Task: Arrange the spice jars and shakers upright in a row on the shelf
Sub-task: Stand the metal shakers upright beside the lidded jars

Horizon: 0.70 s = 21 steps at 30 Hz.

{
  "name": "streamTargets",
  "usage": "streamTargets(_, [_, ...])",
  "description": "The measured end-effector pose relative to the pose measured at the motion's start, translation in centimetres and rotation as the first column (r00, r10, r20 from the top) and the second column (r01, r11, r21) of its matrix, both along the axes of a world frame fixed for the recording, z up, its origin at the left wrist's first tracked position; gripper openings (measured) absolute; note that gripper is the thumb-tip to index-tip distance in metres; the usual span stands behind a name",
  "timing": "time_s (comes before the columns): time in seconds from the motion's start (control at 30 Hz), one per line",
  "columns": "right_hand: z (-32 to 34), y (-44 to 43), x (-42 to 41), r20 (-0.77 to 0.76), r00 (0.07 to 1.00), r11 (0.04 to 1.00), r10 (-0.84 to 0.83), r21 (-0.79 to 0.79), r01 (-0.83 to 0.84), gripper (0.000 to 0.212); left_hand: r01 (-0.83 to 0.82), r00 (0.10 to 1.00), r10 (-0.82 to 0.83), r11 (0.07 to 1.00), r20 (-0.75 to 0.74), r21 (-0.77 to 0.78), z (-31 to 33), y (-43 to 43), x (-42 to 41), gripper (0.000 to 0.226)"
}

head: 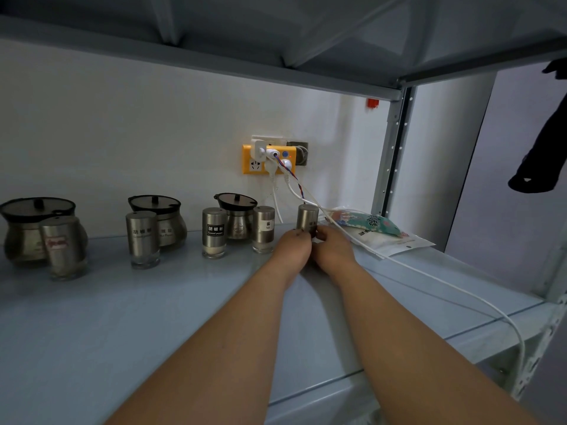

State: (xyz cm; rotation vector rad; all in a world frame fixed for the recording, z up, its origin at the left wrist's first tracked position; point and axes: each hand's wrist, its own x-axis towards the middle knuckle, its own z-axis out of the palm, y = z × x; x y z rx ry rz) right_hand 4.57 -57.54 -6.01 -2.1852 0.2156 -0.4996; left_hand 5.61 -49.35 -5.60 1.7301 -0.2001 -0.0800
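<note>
The step in hand appeared to be setting the last shaker [307, 219] at the right end of the row, just right of frame centre. The left hand [294, 247] and the right hand [333, 246] both clasped its lower half, fingers curled on it. It stood upright, but the hands hid its base, so contact with the shelf [153, 317] could not be confirmed. Other shakers [214, 233] and lidded jars [171, 233] stood upright to its left, the salt shaker [264, 230] nearest. The next move likely called for settling it in line and letting go without tipping it. Room was tight on the right, where white cables [429, 277] ran just beside it and packets [377, 231] lay near. Bare shelf surface showed toward the frame's bottom.
</note>
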Motion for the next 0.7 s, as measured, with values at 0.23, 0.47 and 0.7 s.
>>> streamTargets(0.23, [-0.3,-0.2,0.3,-0.006,1.0,0.999,-0.021,0.024,0.021,0.024,-0.006,1.0,0.007,0.999,0.014,-0.034,-0.1,0.1,-0.2,0.035])
streamTargets(0.47, [-0.5,-0.2,0.3,0.086,0.99,0.993,-0.114,0.042,0.111,0.008,-0.082,0.993,0.093,0.988,0.075,-0.131,-0.3,0.0,-1.0,0.028])
streamTargets(0.7, [0.4,1.3,-2.1,0.15,0.976,0.987,-0.16,-0.011,0.163,0.021,-0.162,0.972,0.185,0.974,0.146,-0.157,1.0,0.0,-4.1,0.032])
